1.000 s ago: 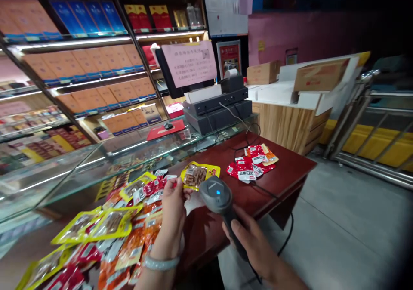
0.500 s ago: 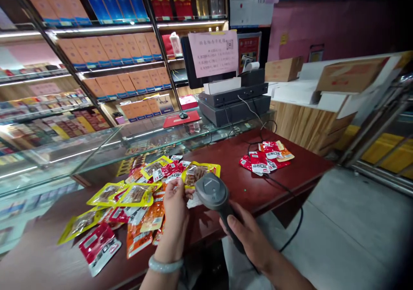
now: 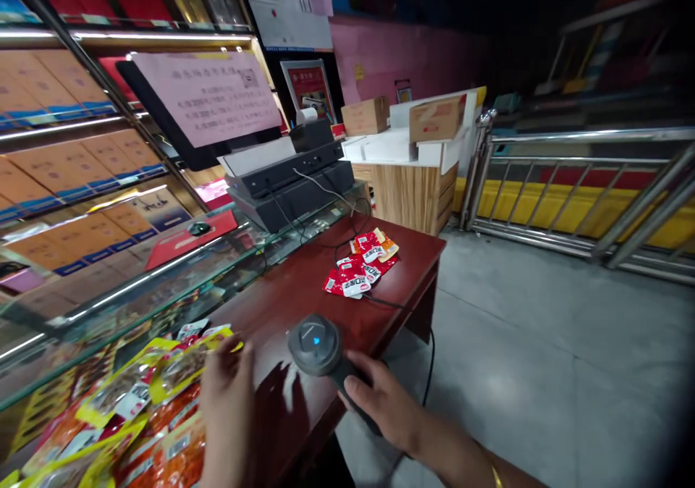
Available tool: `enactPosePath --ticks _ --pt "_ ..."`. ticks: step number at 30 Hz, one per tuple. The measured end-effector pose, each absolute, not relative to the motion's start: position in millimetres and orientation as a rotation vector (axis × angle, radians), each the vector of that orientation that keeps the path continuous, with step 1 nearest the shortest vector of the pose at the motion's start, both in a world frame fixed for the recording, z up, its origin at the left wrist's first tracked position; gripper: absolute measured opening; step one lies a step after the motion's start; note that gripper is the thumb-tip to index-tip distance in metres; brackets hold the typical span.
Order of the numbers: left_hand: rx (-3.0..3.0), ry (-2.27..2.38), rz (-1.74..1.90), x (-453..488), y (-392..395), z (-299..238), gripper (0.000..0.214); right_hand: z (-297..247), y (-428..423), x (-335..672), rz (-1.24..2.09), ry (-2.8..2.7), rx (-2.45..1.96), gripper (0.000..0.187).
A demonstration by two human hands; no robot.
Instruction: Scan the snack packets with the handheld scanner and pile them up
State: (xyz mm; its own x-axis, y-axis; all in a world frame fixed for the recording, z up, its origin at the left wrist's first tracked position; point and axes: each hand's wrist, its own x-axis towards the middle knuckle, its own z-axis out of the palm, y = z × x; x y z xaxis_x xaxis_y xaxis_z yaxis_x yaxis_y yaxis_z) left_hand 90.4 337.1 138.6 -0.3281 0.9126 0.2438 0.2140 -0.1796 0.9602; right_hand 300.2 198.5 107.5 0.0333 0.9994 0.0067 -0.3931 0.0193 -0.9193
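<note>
My right hand (image 3: pixel 377 397) is wrapped round the handle of a dark grey barcode scanner (image 3: pixel 315 345), its head over the table and a blue light on top. My left hand (image 3: pixel 228 390) is blurred; its thumb and fingers look apart and loosely curved, with nothing visible between them. It is at the right end of a pile of snack packets, beside a yellow-edged packet (image 3: pixel 182 368) that it partly covers. Orange packets (image 3: pixel 171 452) lie below. A smaller group of red snack packets (image 3: pixel 355 274) rests farther back on the dark red table (image 3: pixel 271 307).
Behind the table runs a glass counter (image 3: pixel 133 310) with a mouse (image 3: pixel 199 228) on a red mat. A monitor (image 3: pixel 200 108) covered by a pink sheet and a black cash drawer (image 3: pixel 293 191) stand there. A cable hangs off the table's right edge. A metal railing (image 3: pixel 575 191) is at right.
The view has swung right, so the packet pile sits lower left. My left hand has shifted right relative to the yellow-edged packet. The scanner, still in my right hand, now shows a blue light.
</note>
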Motion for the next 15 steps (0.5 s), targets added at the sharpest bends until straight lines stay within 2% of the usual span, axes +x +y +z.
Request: enactPosePath --ticks 4,6,12,15 --pt "1.704 1.502 1.2 171 365 137 0.015 104 197 319 1.323 -0.82 -0.902 0.078" --pt "1.98 1.481 1.043 209 374 139 0.014 102 195 327 1.303 -0.762 -0.915 0.08" --pt "2.413 1.831 0.442 281 387 139 0.053 99 188 346 1.252 -0.727 -0.969 0.087" --pt "2.413 1.868 0.332 290 390 135 0.056 101 184 350 1.249 -0.682 -1.018 0.092"
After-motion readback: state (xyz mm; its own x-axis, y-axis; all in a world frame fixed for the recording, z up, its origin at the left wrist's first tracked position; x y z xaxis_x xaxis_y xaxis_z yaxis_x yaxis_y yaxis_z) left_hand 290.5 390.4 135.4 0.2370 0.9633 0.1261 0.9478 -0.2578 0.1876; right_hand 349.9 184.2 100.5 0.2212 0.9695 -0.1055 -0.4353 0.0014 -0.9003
